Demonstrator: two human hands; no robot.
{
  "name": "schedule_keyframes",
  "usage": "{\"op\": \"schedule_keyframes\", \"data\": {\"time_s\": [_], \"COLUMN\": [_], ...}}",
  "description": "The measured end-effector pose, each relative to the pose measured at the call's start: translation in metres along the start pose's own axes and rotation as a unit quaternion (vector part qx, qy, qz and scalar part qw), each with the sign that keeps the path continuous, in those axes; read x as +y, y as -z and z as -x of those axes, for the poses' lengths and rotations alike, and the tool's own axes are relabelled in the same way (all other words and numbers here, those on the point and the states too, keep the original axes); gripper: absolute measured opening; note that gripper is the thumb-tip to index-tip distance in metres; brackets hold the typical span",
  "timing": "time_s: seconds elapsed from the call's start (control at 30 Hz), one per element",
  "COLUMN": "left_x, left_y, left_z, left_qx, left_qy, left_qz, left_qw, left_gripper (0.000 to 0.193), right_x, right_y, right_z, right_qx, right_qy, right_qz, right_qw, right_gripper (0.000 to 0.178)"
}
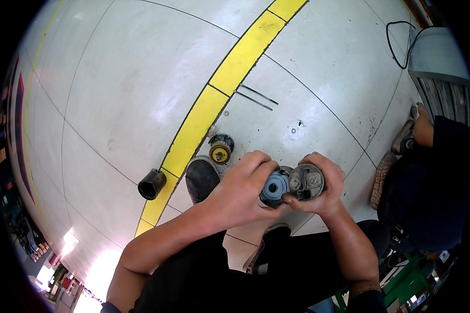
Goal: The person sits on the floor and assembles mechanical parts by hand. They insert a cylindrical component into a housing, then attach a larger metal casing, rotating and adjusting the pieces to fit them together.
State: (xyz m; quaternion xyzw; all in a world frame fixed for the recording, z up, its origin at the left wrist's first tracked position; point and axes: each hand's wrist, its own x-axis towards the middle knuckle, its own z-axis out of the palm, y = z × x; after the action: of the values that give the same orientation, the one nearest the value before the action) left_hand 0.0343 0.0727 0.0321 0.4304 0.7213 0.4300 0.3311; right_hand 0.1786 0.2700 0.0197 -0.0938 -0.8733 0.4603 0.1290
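In the head view, my left hand [240, 190] was wrapped round a blue-grey round part [274, 189], and my right hand [328, 185] gripped a dull grey cylinder [309, 180] right beside it, both to the right of the yellow stripe [198, 125]; whether the two were joined I could not tell; the step in hand, as I judged it, was handling these pieces together, and the next move called for a firm two-handed hold with their faces in sight; the blue-grey round part showed stepped rings about a dark centre; the dull grey cylinder's end looked grimy and worn, with raised studs; near the stripe's right edge sat a rotor-like part [221, 151] with a yellow end; two thin rods [259, 94] lay farther up that side; a hollow black cylinder [152, 185] stood at the stripe's left edge.
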Motion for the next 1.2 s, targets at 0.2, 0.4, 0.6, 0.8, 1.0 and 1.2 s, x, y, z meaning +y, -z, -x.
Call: {"op": "schedule_keyframes", "data": {"time_s": [0.2, 0.4, 0.6, 0.8, 1.0, 1.2], "left_x": [0.002, 0.003, -0.001, -0.019, -0.028, -0.028], "left_y": [-0.002, 0.003, 0.002, 0.000, -0.005, -0.012], "left_z": [0.004, 0.004, -0.001, 0.003, -0.002, 0.000], "left_qx": [0.013, -0.019, -0.012, -0.026, -0.030, -0.036], "left_qy": [-0.020, 0.012, 0.086, 0.020, -0.022, 0.007], "left_qz": [-0.015, -0.013, 0.150, 0.225, 0.237, 0.249], "left_qw": [1.000, 1.000, 0.985, 0.974, 0.971, 0.968], "left_gripper": [0.070, 0.072, 0.096, 0.089, 0.083, 0.089], "right_x": [-0.003, -0.013, -0.016, -0.008, 0.000, 0.012], "right_y": [0.002, -0.006, -0.009, -0.017, -0.016, -0.019], "right_z": [-0.005, -0.007, -0.016, -0.017, -0.009, 0.009], "right_qx": [-0.013, 0.033, 0.092, 0.112, 0.065, 0.051], "right_qy": [0.008, -0.071, -0.463, -0.625, -0.617, -0.614], "right_qz": [-0.010, -0.034, -0.240, -0.465, -0.543, -0.555], "right_qw": [1.000, 0.996, 0.848, 0.617, 0.565, 0.558], "right_gripper": [0.070, 0.053, 0.036, 0.045, 0.045, 0.045]}}
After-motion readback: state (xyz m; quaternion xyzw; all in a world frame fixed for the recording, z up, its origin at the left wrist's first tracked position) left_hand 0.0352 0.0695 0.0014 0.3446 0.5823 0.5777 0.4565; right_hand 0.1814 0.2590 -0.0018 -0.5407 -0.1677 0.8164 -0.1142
